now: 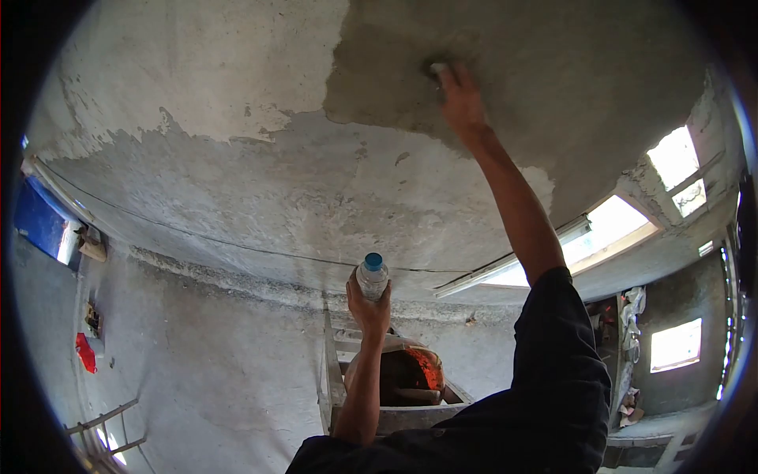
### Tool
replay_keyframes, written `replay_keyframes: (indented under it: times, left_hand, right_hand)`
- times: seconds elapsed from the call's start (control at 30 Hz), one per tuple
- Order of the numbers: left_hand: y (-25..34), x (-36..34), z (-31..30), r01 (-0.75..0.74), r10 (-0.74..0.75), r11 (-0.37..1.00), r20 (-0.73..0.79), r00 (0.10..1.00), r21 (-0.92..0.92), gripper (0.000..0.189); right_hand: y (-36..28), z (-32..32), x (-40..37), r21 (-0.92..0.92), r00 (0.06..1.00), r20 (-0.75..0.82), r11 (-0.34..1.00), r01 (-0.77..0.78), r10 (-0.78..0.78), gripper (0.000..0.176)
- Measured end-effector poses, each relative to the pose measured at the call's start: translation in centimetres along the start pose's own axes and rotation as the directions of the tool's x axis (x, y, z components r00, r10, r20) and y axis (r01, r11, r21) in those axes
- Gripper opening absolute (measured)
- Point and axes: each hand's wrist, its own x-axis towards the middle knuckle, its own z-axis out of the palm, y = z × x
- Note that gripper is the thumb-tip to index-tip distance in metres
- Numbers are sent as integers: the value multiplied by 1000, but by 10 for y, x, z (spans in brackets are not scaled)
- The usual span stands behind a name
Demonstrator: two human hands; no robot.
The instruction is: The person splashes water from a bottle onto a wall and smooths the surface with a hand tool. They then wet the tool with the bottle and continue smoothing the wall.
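Observation:
My left hand (369, 306) is closed around a clear plastic bottle (373, 278) with a blue cap, held upright in front of me. My right hand (463, 101) reaches up to the ceiling surface, its fingers curled against the damp, dark grey plaster (395, 87). A small object with a pale edge seems to be under those fingertips, but blur and the fingers hide its kind. Left of the dark patch the plaster (221, 63) is dry and pale, with a ragged edge against rougher grey cement (260, 182).
Below me stands a wooden ladder (333, 379) with an orange and dark container (410, 371) by it. A fluorescent tube (513, 261) runs along the surface near a bright window (612, 225). A thin cable (213, 235) crosses the cement. A red cloth-like item (85, 353) hangs far left.

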Motion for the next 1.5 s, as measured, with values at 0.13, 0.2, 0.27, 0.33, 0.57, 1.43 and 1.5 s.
replay_keyframes:
  times: [0.13, 0.2, 0.27, 0.33, 0.57, 1.43, 1.5]
  left_hand:
    - [-3, -3, 6, 9, -8, 1000, 51, 999, -21, 65]
    - [0, -4, 5, 17, -16, 1000, 49, 999, -25, 64]
    - [-1, -5, 6, 21, -19, 999, 46, 999, -28, 64]
    - [-8, -4, 6, 43, -39, 998, 80, 996, -48, 69]
    - [1, 0, 2, 8, -7, 1000, 44, 999, -27, 63]
    - [1, -3, 4, 34, -34, 999, 106, 994, 4, 69]
    - [0, -2, 5, 40, -39, 999, 100, 994, -1, 69]
  right_hand:
    - [13, -42, 39, 45, 972, -225, 997, -57, 65, 54]
    - [21, -38, 59, -5, 957, -244, 986, -164, 158, 51]
    - [21, -16, 53, -43, 981, -170, 994, -104, 96, 51]
    - [12, 11, 33, -75, 995, -94, 996, -42, 35, 51]
    - [20, -12, 31, -5, 991, -100, 996, -87, 86, 52]
    - [20, 25, -16, -141, 951, 167, 948, 285, -261, 66]
    - [38, 8, 11, -129, 973, 9, 964, 232, -233, 65]
